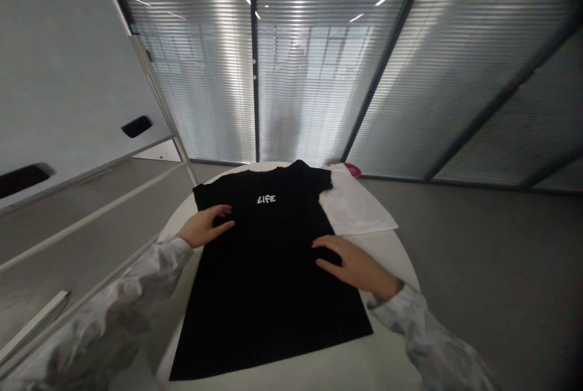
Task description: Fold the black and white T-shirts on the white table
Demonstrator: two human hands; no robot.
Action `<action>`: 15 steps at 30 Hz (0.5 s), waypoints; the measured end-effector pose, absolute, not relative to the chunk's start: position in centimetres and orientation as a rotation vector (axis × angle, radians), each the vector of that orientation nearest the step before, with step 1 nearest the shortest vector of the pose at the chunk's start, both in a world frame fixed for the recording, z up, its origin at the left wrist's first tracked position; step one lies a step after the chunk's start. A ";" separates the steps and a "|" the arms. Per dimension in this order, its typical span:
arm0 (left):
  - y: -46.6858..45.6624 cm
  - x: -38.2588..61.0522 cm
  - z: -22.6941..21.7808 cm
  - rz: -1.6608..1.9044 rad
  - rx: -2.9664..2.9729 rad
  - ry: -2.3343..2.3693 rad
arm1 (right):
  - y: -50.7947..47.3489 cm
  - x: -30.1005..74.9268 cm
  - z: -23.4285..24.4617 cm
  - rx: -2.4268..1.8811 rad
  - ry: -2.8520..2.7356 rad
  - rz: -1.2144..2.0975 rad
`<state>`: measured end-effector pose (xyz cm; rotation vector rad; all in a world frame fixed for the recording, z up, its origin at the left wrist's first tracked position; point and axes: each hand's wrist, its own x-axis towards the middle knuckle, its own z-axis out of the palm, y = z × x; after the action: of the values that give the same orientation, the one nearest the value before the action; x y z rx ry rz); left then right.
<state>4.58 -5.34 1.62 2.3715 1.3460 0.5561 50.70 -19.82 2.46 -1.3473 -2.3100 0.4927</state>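
Note:
A black T-shirt (268,269) with white "LIFE" lettering on the chest lies spread flat on a white round table (392,245), collar away from me. My left hand (204,226) rests on the shirt's left side near the sleeve, fingers stretched out. My right hand (353,263) lies flat on the shirt's right side at about waist height, fingers extended and pointing left. Neither hand holds anything.
A folded white garment (357,206) lies on the table to the right of the black shirt, with a small red object (350,167) behind it. Glass walls with blinds stand beyond the table. Grey floor surrounds it; a white wall runs on the left.

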 end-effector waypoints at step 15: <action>9.8 -1.1 -2.1 0.650 1.646 2.257 | 6.0 58.6 0.4 -2.006 -1.502 0.387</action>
<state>-1.13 9.79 -2.05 1.6458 2.2573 0.6500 58.64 5.96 0.36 -2.0058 -1.5015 0.3873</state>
